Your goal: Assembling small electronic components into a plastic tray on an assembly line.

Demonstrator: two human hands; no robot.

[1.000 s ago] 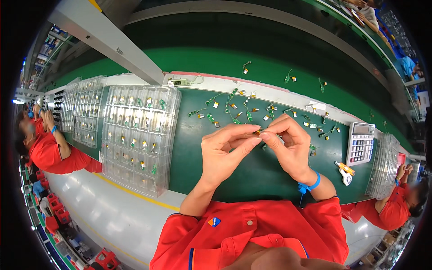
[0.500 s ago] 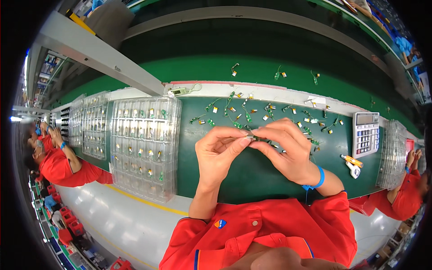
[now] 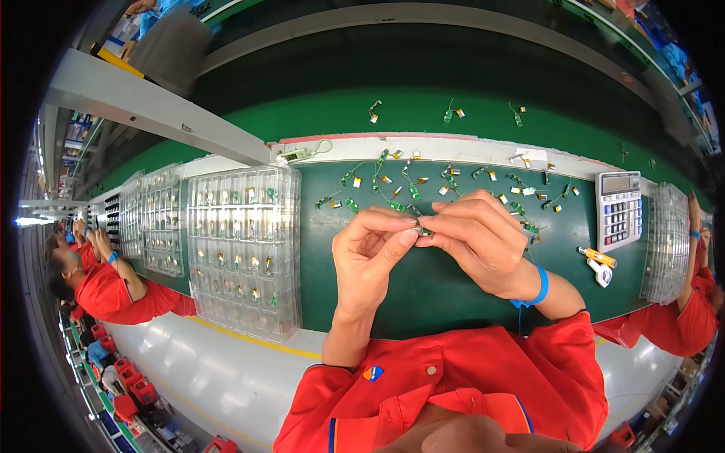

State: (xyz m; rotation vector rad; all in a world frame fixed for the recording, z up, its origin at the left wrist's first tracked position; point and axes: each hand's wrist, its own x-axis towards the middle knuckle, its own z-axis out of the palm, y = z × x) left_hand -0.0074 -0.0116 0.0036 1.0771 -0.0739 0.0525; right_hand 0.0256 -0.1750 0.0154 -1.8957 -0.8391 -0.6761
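My left hand [image 3: 368, 253] and my right hand [image 3: 483, 243] meet above the green work surface [image 3: 411, 309], fingertips pinched together. Between them is a small green circuit board [image 3: 425, 232], mostly covered by the fingers; a bit of silvery metal shows beside it. Thumb and forefinger of each hand press on it. Just beyond the hands lie several loose green boards [image 3: 414, 192] with thin wires and small silver-and-yellow cells. A blue band circles my right wrist.
Stacked clear plastic trays [image 3: 243, 257] with boards in their pockets stand left; more trays [image 3: 667, 245] stand right. A calculator [image 3: 619, 211], an orange-and-white tool [image 3: 598, 260] and a small pale-green device [image 3: 296, 155] lie about. A belt [image 3: 423, 113] carries boards. Co-workers sit on both sides.
Both hands stay pinched at nearly the same spot, with the fingers slightly shifted around the small board. The surroundings have shifted slightly with the head's turn.
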